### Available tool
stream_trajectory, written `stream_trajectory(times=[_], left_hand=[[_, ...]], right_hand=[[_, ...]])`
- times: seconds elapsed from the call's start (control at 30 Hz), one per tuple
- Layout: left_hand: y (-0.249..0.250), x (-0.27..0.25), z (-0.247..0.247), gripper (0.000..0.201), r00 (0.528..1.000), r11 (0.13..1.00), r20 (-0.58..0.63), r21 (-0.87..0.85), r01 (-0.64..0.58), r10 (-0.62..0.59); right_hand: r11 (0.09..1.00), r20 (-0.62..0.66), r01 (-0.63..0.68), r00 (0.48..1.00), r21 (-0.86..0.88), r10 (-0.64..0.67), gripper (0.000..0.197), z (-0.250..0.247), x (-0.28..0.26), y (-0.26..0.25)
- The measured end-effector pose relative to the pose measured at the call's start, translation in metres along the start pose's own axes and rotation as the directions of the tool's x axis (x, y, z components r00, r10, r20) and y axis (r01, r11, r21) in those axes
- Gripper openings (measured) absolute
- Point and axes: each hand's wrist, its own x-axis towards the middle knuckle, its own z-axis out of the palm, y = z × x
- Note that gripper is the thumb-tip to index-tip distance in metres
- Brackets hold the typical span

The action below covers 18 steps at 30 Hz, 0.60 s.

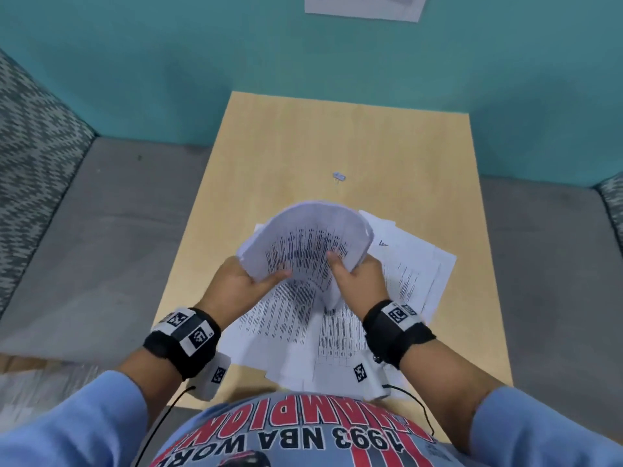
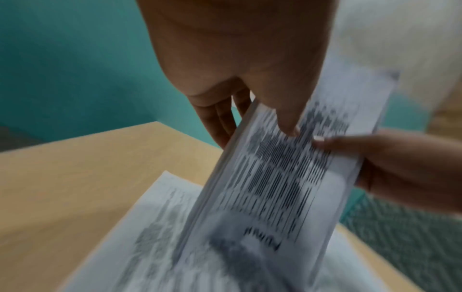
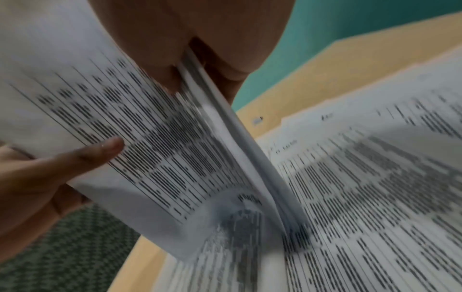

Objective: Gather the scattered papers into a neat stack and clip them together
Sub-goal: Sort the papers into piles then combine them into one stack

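Note:
Both hands hold a bundle of printed sheets (image 1: 305, 244) upright over the wooden table (image 1: 387, 146), its lower edge on the papers below. My left hand (image 1: 247, 281) grips the bundle's left side, thumb on the front (image 2: 287, 110). My right hand (image 1: 354, 276) grips its right side, thumb on the printed face (image 3: 160, 65). The bundle (image 2: 275, 187) bows outward at the top. More printed sheets (image 1: 414, 264) lie spread and overlapping on the table under and right of my hands. A small clip (image 1: 338, 176) lies alone on the table beyond the papers, seen also as a clip (image 3: 257, 120) in the right wrist view.
The table stands against a teal wall (image 1: 303, 62). Grey seat cushions (image 1: 84, 230) flank it on both sides, with patterned upholstery (image 1: 30, 129) at far left. A white sheet (image 1: 364, 6) hangs on the wall above.

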Motion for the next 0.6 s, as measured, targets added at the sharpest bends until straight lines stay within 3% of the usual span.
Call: stream_trajectory(times=[0.1, 0.17, 0.2, 0.3, 0.37, 0.43, 0.53, 0.6], left_hand=[[-0.013, -0.003, -0.004, 0.058, 0.996, 0.998, -0.059, -0.009, 0.063, -0.064], [-0.011, -0.005, -0.017, 0.032, 0.991, 1.0, -0.134, 0.012, 0.017, -0.015], [-0.009, -0.004, -0.026, 0.015, 0.985, 0.999, -0.17, 0.03, -0.014, 0.019], [-0.013, 0.002, -0.057, 0.02, 0.953, 0.993, -0.28, 0.058, -0.107, 0.119], [-0.018, 0.003, -0.077, 0.022, 0.932, 0.988, -0.329, 0.066, -0.138, 0.152], [-0.022, 0.003, -0.093, 0.032, 0.904, 0.994, -0.415, 0.016, -0.104, 0.101], [-0.032, 0.002, -0.108, 0.039, 0.89, 0.995, -0.454, -0.056, -0.087, 0.052], [-0.041, 0.001, -0.112, 0.032, 0.898, 0.996, -0.439, -0.073, -0.049, 0.012]], right_hand=[[0.999, 0.011, -0.001, 1.0, 0.039, 0.001, 0.024, 0.016, 0.005, 0.003], [1.0, 0.04, 0.027, 0.999, 0.013, -0.027, 0.015, 0.021, 0.009, 0.005], [0.998, 0.055, 0.026, 0.998, -0.051, -0.024, 0.026, 0.023, 0.013, 0.01], [0.948, 0.137, -0.085, 0.982, -0.307, 0.132, 0.069, 0.034, 0.022, 0.037], [0.832, 0.214, -0.136, 0.932, -0.538, 0.291, 0.097, 0.049, 0.022, 0.057], [0.687, 0.195, -0.122, 0.91, -0.717, 0.366, 0.118, 0.065, 0.021, 0.072], [0.565, 0.126, -0.102, 0.928, -0.819, 0.35, 0.121, 0.077, 0.026, 0.088], [0.566, 0.11, -0.12, 0.928, -0.816, 0.356, 0.109, 0.075, 0.031, 0.094]])
